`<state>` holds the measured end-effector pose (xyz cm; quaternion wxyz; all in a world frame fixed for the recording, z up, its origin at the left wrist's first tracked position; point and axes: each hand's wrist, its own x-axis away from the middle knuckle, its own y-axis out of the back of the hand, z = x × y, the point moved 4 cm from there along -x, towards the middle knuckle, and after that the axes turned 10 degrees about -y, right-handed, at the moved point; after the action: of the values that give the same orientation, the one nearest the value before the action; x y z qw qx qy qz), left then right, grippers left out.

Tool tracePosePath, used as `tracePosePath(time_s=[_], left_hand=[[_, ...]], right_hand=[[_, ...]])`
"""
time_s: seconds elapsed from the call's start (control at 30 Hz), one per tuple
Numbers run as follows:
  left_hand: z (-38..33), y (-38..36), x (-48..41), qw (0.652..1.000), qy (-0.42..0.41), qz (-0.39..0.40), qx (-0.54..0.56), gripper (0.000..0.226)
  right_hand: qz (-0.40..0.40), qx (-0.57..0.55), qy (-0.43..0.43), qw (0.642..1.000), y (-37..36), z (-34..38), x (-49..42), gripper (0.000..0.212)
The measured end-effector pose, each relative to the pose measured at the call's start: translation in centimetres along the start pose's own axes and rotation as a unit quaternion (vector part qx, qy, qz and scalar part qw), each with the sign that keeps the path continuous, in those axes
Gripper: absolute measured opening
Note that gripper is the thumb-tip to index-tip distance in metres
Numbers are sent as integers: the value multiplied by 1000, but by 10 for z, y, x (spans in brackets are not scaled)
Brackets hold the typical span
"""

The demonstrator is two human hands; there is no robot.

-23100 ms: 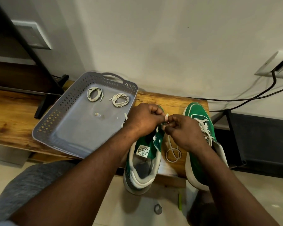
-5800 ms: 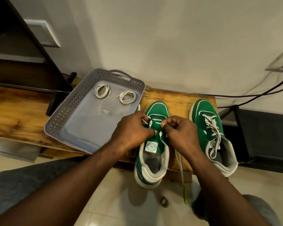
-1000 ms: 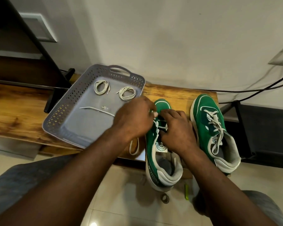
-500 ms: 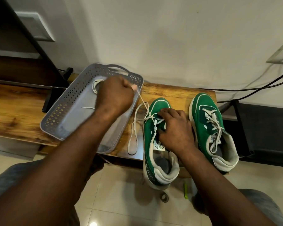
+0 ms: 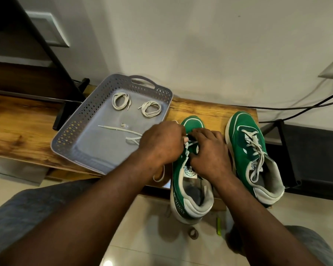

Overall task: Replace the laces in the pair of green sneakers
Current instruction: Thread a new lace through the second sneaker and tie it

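White lace (image 5: 191, 144): soft, limp, light, probably best taken by its stiffer tip. Left hand (image 5: 161, 144) pinches it over the green sneaker (image 5: 192, 122) at the tabletop's front edge. Right hand (image 5: 210, 152) is alongside, grip unclear.

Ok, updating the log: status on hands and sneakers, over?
Left hand pinching lace at front eyelets, right hand on same sneaker. Other sneaker laced, untouched. Nothing in the way.
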<state>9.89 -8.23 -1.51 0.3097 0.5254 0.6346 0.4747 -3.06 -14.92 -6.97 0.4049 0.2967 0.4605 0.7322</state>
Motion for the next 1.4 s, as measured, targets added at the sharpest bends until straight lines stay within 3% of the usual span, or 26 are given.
tracePosePath(time_s=[0.17,0.3,0.47,0.6,0.83,1.03,1.27,1.4], left_hand=[[6,-17,-4,998,59,18,-1,11],[15,-9,-7,987,97,-11,128,19],[21,-11,-8,952,179,1,247,10],[20,-11,-8,959,171,-15,223,8],[12,-1,-8,985,120,-98,80,20],[7,-18,-14,997,74,-34,9,27],[9,-14,-14,996,90,-9,3,9],[9,-15,-13,997,82,0,-11,10]], right_hand=[[4,-60,-20,998,-1,-4,-2,79],[8,-95,-30,995,-2,-6,-4,88],[0,-83,-31,996,-1,-6,-3,85],[1,-87,-27,996,-2,-6,-3,84],[13,-123,-17,992,-1,-11,-5,80],[22,-149,-16,988,2,-13,-2,80],[13,-154,-19,988,0,-14,0,77],[14,-142,-20,990,-2,-13,-1,75]])
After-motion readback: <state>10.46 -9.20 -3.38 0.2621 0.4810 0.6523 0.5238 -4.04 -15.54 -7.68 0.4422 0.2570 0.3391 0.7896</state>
